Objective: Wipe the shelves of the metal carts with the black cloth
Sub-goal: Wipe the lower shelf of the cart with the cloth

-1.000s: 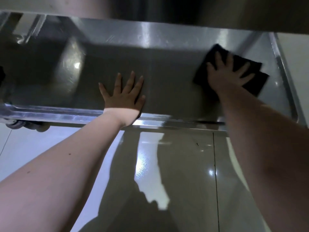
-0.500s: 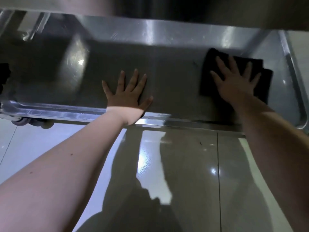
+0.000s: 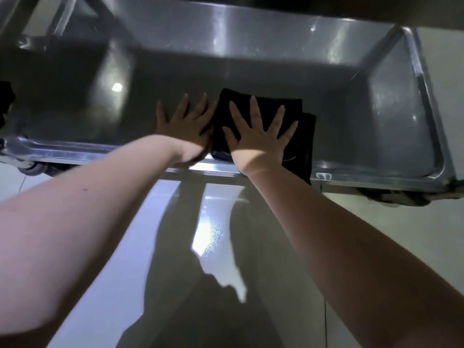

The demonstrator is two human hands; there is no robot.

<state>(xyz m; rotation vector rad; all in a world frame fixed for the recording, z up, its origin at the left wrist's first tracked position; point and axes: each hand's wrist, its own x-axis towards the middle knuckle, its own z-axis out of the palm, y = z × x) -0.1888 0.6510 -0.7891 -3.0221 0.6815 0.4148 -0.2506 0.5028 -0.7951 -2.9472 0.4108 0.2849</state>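
Near the middle of the front rim of the shallow stainless-steel cart shelf (image 3: 251, 74), both hands lie flat side by side, palms down, both forearms reaching in from below the rim. The right hand (image 3: 258, 136) presses on the folded black cloth (image 3: 305, 131) with all five fingers straight and spread wide; nothing is pinched or curled. The cloth lies on the shelf floor against the front rim, and its near right corner reaches out over that rim. The left hand (image 3: 185, 126), a little blurred, rests on bare metal with its fingers likewise spread, its thumb side just beside the cloth's left edge; whether they touch cannot be told. Raised walls run round the shelf, meeting in a rounded corner at the far right. Below the front rim, a caster wheel (image 3: 32, 169) shows at the left end and another caster (image 3: 396, 197) at the right. Glossy pale floor tiles (image 3: 213, 247) carry the arms' shadows. A dark object (image 3: 5, 101) sits at the shelf's left edge, too cut off to identify.
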